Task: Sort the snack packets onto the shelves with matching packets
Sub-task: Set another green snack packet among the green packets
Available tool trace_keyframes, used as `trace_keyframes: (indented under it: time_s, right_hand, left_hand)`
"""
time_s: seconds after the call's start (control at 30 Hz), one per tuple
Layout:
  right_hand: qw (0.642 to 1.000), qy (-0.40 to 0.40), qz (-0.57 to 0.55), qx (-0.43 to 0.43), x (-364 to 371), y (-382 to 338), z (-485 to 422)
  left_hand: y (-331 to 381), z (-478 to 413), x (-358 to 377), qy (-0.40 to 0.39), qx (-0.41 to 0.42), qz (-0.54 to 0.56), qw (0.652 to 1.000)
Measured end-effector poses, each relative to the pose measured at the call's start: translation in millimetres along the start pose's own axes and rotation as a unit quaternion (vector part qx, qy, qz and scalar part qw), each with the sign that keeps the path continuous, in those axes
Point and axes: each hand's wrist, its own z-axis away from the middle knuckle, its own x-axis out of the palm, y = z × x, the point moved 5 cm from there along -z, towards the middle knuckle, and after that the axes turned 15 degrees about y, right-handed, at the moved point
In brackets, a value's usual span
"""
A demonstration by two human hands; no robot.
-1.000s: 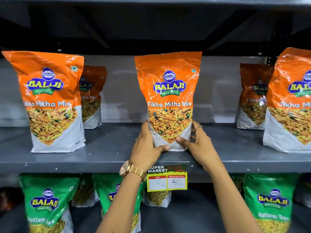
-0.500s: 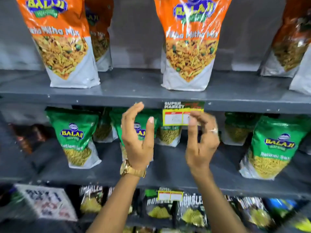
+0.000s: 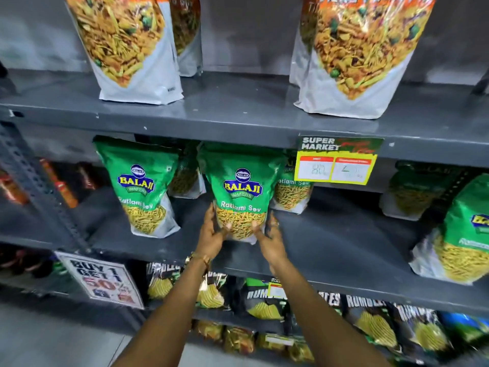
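Both forearms are reaching up and forward from the bottom of the view, and the 2 hands are meeting the base of 1 green Ratlami Sev packet [image 3: 242, 197] on the middle shelf [image 3: 330, 250]. The left hand [image 3: 211, 235] is cupping its lower left corner with the fingers spread and curled against the side, thumb across the front; the right hand [image 3: 270, 241] is doing the same at the lower right corner. Neither hand is clenching into a fist; both are pressing lightly around the packet's bottom.

The packet is sitting directly ahead of and just above the hands, centred between them, so neither hand is nearer. It is standing upright with its long axis vertical, leaning slightly back, its base apparently resting on the shelf near the front edge. Any coming push or straightening is likely running straight back into the shelf.

Counting green packets on this shelf: 1 held, 1 neighbour [image 3: 143, 189] just to the left, at least 2 behind, and 2 at the far right, partly blurred. Beyond and above, the upper shelf [image 3: 238, 112] is carrying 2 orange mix packets [image 3: 124, 46] in front, each with another behind. 1 price tag [image 3: 336, 165] is hanging from its edge.
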Motion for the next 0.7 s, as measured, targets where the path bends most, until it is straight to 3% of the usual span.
trace_keyframes:
  time_s: [0.13, 0.37, 0.7]
  right_hand:
    - [0.995, 0.055, -0.086, -0.023, -18.6, -12.3, -1.9]
    - [0.975, 0.202, -0.087, -0.016, -89.2, 1.0, 8.1]
    - [0.971, 0.236, -0.027, -0.021, -127.0, -2.9, 10.7]
  left_hand:
    - [-6.1, 2.2, 14.8, -0.004, -0.012, -0.036, 0.999]
    - [-7.5, 41.2, 74.3, -0.026, 0.001, -0.048, 0.999]
    - [1.1, 60.0, 103.6, -0.024, 0.038, -0.109, 0.993]
